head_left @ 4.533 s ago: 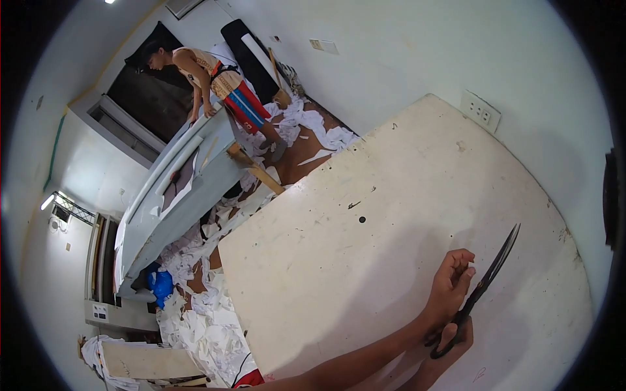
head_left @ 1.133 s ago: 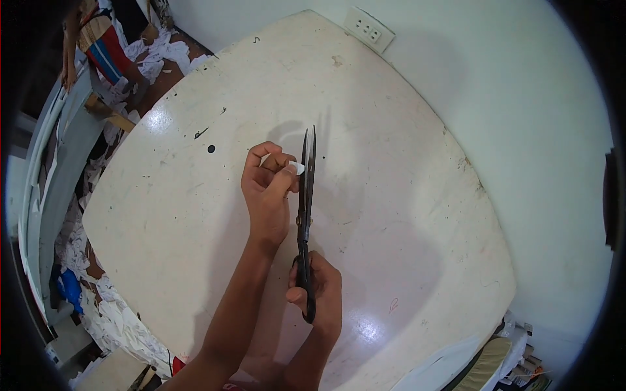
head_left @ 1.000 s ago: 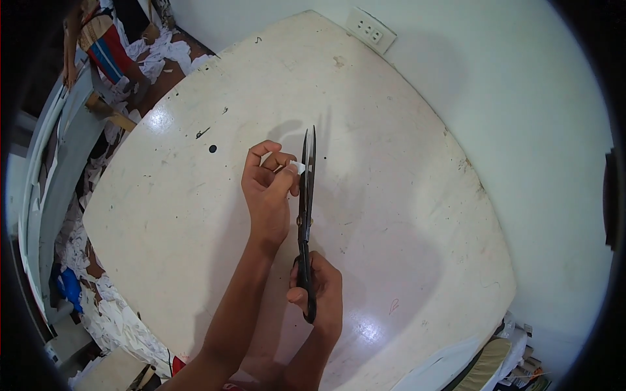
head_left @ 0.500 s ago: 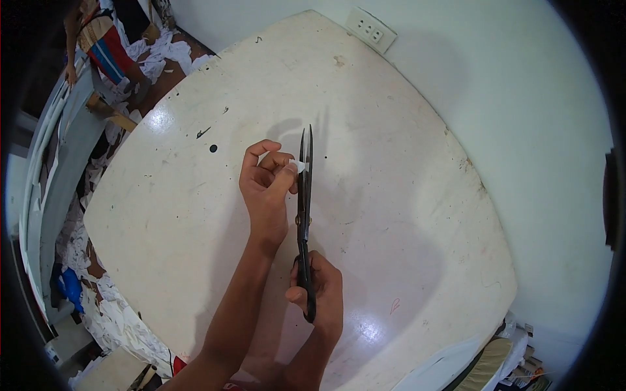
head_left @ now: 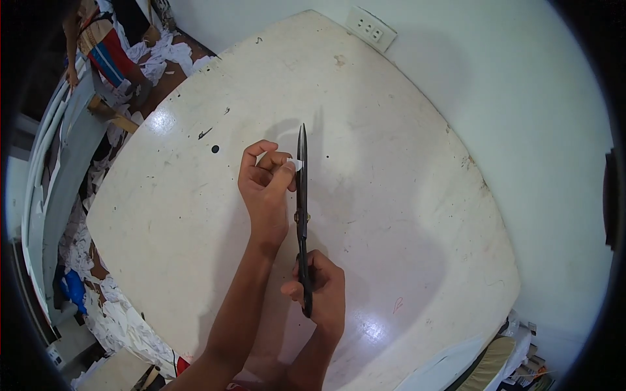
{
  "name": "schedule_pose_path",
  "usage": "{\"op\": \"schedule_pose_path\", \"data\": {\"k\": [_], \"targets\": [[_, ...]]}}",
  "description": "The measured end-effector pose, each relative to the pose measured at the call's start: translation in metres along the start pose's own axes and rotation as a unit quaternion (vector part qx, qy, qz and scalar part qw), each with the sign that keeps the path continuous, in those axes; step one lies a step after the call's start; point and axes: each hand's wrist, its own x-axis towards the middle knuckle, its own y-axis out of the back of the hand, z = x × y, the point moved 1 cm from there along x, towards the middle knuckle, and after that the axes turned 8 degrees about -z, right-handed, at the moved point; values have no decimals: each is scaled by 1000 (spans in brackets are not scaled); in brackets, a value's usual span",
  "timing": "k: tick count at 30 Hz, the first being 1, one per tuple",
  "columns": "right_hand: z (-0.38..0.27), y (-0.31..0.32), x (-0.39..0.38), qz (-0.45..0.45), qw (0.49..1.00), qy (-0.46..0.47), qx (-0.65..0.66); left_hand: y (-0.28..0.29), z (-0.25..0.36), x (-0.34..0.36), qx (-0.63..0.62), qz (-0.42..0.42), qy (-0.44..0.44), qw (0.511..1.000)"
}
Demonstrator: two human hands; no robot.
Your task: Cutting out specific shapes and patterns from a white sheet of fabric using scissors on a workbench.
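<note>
My left hand [head_left: 267,182] pinches a tiny white scrap [head_left: 297,165], which looks like paper or cloth, between thumb and finger. Its other fingers curl loosely. Long black scissors [head_left: 302,195] point away from me, with their handles in my right hand [head_left: 323,287]. The scissor blades are closed together, and the scrap's right edge meets them a little below the tips. Both hands are held above the middle of the pale table [head_left: 404,215].
A white wall with a socket plate [head_left: 372,29] borders the table's far right side. White scraps [head_left: 127,326] cover the floor on the left, beside a long grey panel [head_left: 65,163]. Another person [head_left: 104,49] is at the far left. A blue object [head_left: 74,290] lies among the scraps.
The scissor blades have gone from slightly apart to closed at the white scrap. The scissors have shifted slightly left, while my left hand has hardly moved.
</note>
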Motion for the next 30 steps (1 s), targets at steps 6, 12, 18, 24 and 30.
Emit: {"op": "schedule_pose_path", "data": {"k": [6,12,18,24,30], "targets": [[2,0,0,-5,999,41,-24,4,-3,0,-29,-13,-11,999],[-2,-2,-1,-1,999,37,-33,2,-1,0,-23,-6,-5,1000],[3,1,0,-7,998,48,-36,3,-1,0,-21,-8,-10,1000],[2,-1,1,-1,1000,16,-2,5,1,1,-7,1,-10,1000],[2,0,0,-4,999,38,-14,2,-1,0,-33,0,-6,999]]}}
